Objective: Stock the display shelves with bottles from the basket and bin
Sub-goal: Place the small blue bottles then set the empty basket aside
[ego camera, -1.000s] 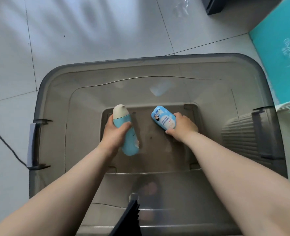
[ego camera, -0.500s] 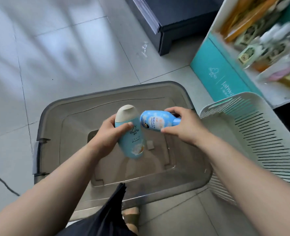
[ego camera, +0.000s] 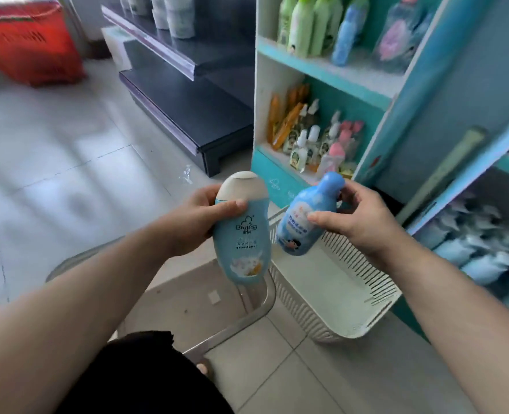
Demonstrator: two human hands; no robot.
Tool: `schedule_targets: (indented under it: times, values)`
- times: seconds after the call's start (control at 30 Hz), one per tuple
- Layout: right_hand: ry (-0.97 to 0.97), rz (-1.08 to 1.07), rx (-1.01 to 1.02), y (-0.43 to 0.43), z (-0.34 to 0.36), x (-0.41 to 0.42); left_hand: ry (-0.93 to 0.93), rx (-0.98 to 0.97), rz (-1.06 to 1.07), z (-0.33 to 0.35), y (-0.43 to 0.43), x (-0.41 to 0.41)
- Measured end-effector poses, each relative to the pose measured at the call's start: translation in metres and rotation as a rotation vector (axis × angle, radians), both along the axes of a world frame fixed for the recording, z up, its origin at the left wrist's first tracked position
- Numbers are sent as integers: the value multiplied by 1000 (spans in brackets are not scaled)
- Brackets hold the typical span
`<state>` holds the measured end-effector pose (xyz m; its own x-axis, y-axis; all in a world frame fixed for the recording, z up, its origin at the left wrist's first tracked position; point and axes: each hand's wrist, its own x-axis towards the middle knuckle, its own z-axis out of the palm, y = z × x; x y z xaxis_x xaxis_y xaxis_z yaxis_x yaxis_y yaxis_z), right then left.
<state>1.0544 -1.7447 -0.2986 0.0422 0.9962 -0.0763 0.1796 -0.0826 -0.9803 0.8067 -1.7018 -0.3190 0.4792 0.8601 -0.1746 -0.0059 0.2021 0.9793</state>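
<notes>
Left hand (ego camera: pixel 199 216) grips a cream-capped pale-blue plastic bottle (ego camera: pixel 242 237), right hand (ego camera: pixel 358 222) a small blue plastic bottle (ego camera: pixel 304 216); both likely light and slick, best held mid-body.

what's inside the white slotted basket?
The white basket shows no bottles on its visible floor. Its far corner is covered by the right hand and the small blue bottle it holds.

crowded lower shelf (ego camera: pixel 262 115), open floor (ego camera: pixel 68 180) left
</notes>
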Motion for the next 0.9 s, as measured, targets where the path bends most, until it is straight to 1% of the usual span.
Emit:
schedule_targets:
  times: [0.17, 0.3, 0.43, 0.6, 0.67, 0.8, 0.9]
  values:
    - [-10, -80, 7, -46, 13, 69, 62, 26, -165, 25, -10, 84]
    - [-72, -174, -23, -87, 11, 133, 27, 7, -256, 22, -21, 161]
    - [-161, -249, -57, -132, -4, 195, 73, 49, -342, 11, -37, 237]
    - [-318, -262, -189, -181, -22, 270, 165, 197, -386, -5, -63, 329]
    - [-379, -275, -228, -196, -26, 298, 242, 279, -411, -17, -71, 362]
    - [-476, -372, -292, -227, -38, 349, 368, 436, -465, -43, -86, 420]
    - [-498, -476, -334, -246, -52, 379, 441, 521, -492, -61, -94, 460]
